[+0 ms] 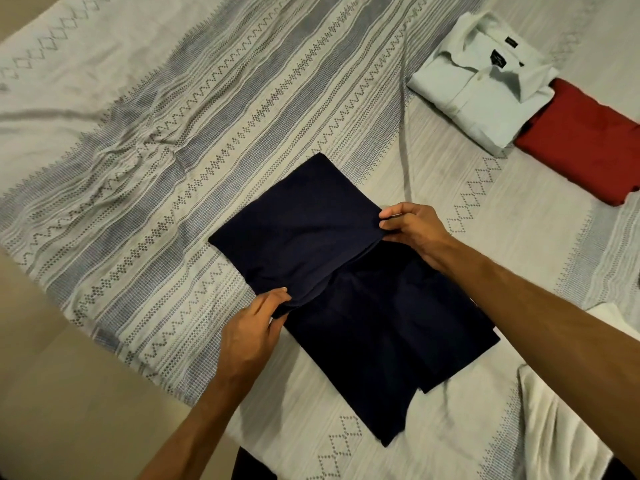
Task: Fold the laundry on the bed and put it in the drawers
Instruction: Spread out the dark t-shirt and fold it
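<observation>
your left hand [258, 315] and right hand [412, 226] each pinch an edge of the navy garment [374, 323], a soft matte knit half folded over itself in the middle of the woven, patterned bed [173, 150]. a folded white collared shirt [481, 88] lies beside a folded red garment [585, 140] at far right.

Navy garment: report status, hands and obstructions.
Left hand and right hand pinching navy garment fold edge. Half folded on bed. Nothing in the way.
</observation>
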{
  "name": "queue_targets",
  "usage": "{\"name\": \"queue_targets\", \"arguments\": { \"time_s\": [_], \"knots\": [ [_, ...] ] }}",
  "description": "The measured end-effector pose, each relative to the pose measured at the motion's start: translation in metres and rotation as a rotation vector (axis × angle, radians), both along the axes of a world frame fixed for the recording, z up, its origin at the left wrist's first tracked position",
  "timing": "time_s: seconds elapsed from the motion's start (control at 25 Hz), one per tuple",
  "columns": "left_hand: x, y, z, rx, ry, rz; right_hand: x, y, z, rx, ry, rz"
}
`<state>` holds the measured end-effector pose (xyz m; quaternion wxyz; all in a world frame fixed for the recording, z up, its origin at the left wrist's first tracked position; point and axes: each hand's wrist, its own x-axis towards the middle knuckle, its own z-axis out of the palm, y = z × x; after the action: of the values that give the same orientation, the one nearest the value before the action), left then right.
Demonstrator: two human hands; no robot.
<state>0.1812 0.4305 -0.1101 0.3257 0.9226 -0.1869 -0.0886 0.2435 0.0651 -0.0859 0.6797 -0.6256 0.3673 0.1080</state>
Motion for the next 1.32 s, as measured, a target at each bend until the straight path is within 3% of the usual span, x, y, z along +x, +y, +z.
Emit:
{"name": "queue_targets", "arguments": {
  "time_s": [0.16,0.48,0.68,0.84,1.0,1.08,1.2,1.32],
  "knots": [
    [-0.003,0.002,-0.001,0.141,-0.16,-0.073,-0.005,0.002,-0.003,-0.159,0.029,0.105],
    [-0.007,-0.002,-0.007,0.133,-0.297,-0.15,-0.014,0.003,-0.001,-0.203,0.044,0.089],
    [-0.003,-0.004,-0.01,0.13,-0.285,-0.173,-0.004,0.011,0.005,-0.494,0.083,0.244],
    [0.009,0.006,0.012,0.125,-0.176,-0.148,0.01,0.016,0.013,-0.751,0.075,0.418],
    [0.068,0.011,0.029,0.034,0.045,0.265,0.06,0.018,0.02,-0.804,0.016,0.546],
    [0.111,0.016,0.021,-0.001,0.174,0.371,0.094,0.024,0.021,-0.774,-0.015,0.632],
    [0.164,0.016,0.014,0.029,0.32,0.333,0.138,0.042,0.017,-0.797,-0.039,0.833],
    [0.188,0.011,0.017,0.125,0.52,0.236,0.167,0.059,0.01,-0.996,0.026,1.095]
  ]
}}
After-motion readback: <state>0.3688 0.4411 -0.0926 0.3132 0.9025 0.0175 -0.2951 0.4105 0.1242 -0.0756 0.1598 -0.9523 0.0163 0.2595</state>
